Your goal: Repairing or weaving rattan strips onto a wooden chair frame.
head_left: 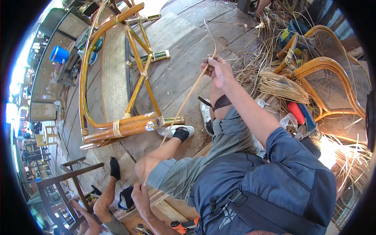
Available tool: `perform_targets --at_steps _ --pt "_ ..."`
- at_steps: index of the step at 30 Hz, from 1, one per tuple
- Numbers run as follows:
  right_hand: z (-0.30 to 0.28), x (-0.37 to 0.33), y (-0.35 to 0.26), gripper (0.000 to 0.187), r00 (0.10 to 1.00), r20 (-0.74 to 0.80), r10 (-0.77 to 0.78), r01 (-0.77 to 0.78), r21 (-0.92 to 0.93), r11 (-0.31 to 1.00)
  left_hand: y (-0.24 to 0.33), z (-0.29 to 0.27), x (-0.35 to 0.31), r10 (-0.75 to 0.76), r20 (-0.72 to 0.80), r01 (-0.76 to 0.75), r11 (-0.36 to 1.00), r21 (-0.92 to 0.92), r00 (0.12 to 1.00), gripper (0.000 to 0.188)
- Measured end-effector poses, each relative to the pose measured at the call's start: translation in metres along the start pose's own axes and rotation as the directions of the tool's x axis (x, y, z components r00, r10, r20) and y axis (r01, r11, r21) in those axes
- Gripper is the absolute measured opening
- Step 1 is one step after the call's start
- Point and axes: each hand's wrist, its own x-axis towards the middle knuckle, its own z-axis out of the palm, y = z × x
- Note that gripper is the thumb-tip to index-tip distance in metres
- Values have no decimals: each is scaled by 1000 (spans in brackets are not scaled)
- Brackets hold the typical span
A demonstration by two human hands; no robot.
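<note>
A long, thin rattan strip (187, 97) runs slantwise between my two hands, above my bent legs. Its lower end goes into my left hand (141, 200), whose fingers are closed on it near my knee. Farther off, my right hand (219, 71) pinches the strip between thumb and fingers, arm stretched out. Beyond that hand a curved free end sticks up. To the left lies a rattan chair frame (131, 121) on its side, with a woven cane panel (114, 74) and bound joints. The strip passes in front of my shoe and shin, close to the frame's near end.
At right stand a rattan chair (329, 82), a coil of cane (284, 87) and a tangle of loose strips. A red-handled item (296, 113) lies there too. A dark wooden frame (70, 178) and another person's leg (105, 203) are at lower left. A blue bucket (59, 54) stands farther back.
</note>
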Motion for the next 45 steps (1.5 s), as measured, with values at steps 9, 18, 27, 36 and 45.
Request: perform_targets --at_steps 9,18,27,36,45 --pt "-49 56 -54 10 995 -20 -102 102 29 994 -117 -33 -27 -119 -298 195 951 239 947 17" --pt "-92 85 -114 12 984 -43 -174 162 -198 967 -158 -70 -61 -252 -354 390 829 401 901 30" --pt "-89 85 -144 8 958 -91 -272 216 -394 893 -125 -83 -58 -375 -292 465 803 373 880 35" --pt "29 91 -200 23 558 412 -720 816 -432 385 81 69 9 375 124 -359 924 -135 919 24" --pt "81 32 -10 17 859 501 108 363 -744 561 63 148 45 0 535 452 536 -714 845 18"
